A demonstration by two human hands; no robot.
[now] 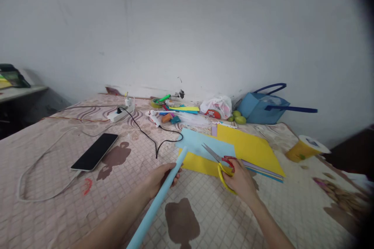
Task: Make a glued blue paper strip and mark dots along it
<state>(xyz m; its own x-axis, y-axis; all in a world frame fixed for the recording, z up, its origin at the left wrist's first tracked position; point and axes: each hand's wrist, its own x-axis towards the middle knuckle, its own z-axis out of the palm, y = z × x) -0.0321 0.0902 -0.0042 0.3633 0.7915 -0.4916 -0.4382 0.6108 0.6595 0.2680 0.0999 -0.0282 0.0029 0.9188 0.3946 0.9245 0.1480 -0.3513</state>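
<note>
A long light blue paper tube (159, 199) slants up from the bottom edge of the head view. My left hand (162, 179) is closed around its upper part. In my right hand (240, 181) is a pair of scissors (217, 157) with one red and one yellow handle loop; the blades are parted a little and point up and left. Under the blades lies a light blue sheet (201, 140), partly over a yellow strip of paper (200, 163). Right of it is a stack of coloured sheets with a yellow sheet (251, 146) on top.
A phone (95, 151) on a white cable lies at left, near a power strip (118, 113). A glue gun (153, 118) trails a black cord. Behind are a white plastic bag (216, 107), green fruits (240, 120) and a blue bag (261, 109). A yellow canister (304, 149) stands right.
</note>
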